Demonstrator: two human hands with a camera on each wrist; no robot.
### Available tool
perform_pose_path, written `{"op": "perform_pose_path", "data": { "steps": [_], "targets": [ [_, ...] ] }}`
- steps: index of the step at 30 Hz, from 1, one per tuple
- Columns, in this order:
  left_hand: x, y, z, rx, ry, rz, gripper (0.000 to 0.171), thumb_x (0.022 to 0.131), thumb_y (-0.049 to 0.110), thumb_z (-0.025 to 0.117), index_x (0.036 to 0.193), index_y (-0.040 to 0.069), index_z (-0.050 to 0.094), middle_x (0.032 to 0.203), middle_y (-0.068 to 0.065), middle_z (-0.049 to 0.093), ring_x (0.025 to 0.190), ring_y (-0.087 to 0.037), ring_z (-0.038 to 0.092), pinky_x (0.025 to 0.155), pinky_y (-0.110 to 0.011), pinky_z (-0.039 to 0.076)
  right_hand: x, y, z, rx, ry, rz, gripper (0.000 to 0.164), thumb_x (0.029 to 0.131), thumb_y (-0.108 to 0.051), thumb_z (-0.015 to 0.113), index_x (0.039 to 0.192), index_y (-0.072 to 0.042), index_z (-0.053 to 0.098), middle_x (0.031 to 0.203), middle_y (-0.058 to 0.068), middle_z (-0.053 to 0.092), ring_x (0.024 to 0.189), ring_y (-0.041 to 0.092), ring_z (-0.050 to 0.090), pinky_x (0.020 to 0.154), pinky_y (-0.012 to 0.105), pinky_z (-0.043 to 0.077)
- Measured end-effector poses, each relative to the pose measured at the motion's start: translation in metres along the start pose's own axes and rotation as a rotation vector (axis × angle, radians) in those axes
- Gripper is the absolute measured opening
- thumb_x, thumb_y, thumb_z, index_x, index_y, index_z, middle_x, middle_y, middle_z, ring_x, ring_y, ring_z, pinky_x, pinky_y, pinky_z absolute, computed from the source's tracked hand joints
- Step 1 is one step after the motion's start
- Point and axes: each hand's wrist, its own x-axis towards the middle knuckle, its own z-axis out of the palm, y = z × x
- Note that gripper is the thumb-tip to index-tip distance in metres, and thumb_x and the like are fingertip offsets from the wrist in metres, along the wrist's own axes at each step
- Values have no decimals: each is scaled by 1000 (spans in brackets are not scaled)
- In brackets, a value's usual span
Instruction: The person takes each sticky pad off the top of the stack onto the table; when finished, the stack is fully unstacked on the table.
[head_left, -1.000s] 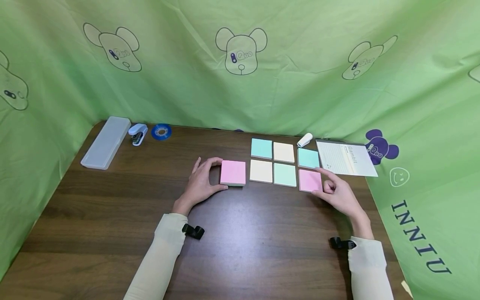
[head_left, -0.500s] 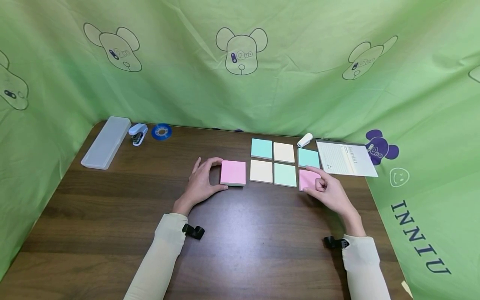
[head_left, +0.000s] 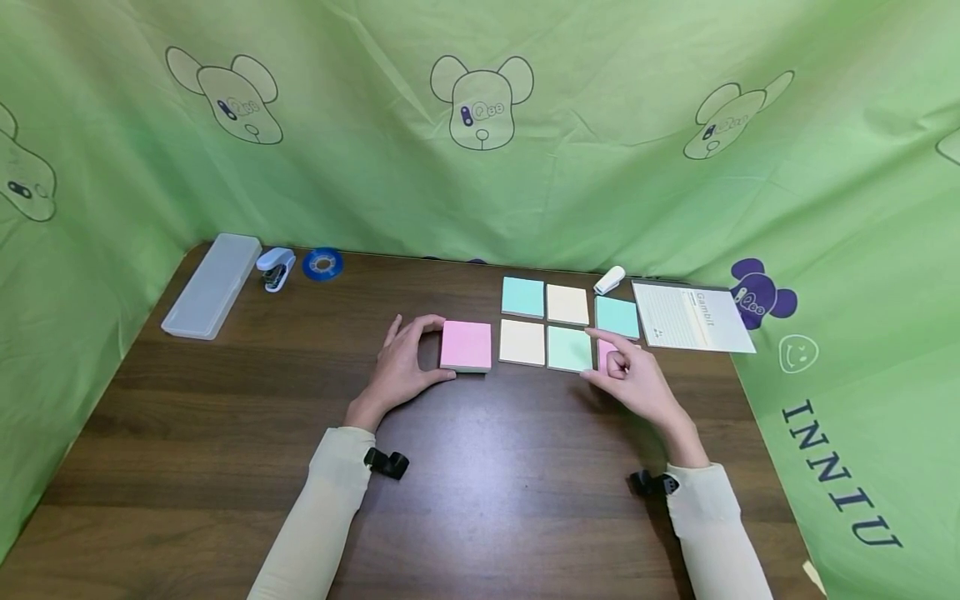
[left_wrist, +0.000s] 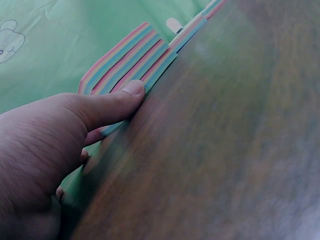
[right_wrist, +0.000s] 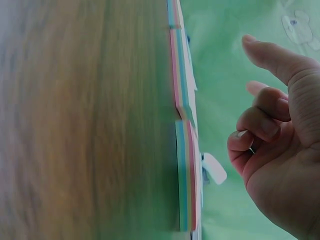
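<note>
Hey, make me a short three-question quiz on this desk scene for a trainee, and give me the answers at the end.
1. The left hand grips a stack of notes. What colour is its top?
A) teal
B) pink
C) cream

2. True or false: the right hand is pinching a pad.

3. What lies between the frosted case and the blue tape roll?

Key:
1. B
2. False; the right hand holds nothing.
3. A stapler.

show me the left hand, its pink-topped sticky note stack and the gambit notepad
Left hand point(head_left: 397, 367): head view, back of hand
Pink-topped sticky note stack point(head_left: 466, 344): head view, top face
Gambit notepad point(head_left: 692, 321): head view, front sheet
</note>
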Motion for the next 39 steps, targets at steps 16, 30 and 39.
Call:
{"op": "perform_pose_path", "data": {
  "steps": [16,30,39],
  "targets": [
    [0,0,0,5,12,14,90,79,19,104,152,11,53,146,-11,68,142,-30,61,140,-56,6,12,-13,31,40,-91,-51,65,91,-10,93,150,-8,66,67,-15,29,63,1,28,74,23,40],
    [0,1,-1,-7,-1,10,92,78,19,105,153,11,52,147,-10,68,143,-29,60,140,-53,5,26,-32,54,44,-125,-64,69,91,-13,94,152,-6,64,66,-16,27,62,2,27,75,27,41],
    [1,2,-1,-4,-2,9,91,79,18,104,153,11,52,147,-11,68,143,-29,60,140,-54,5,31,-45,71,63,-142,-59,69,92,-15,93,153,-7,64,66,-15,30,63,2,28,77,29,43]
  ]
}}
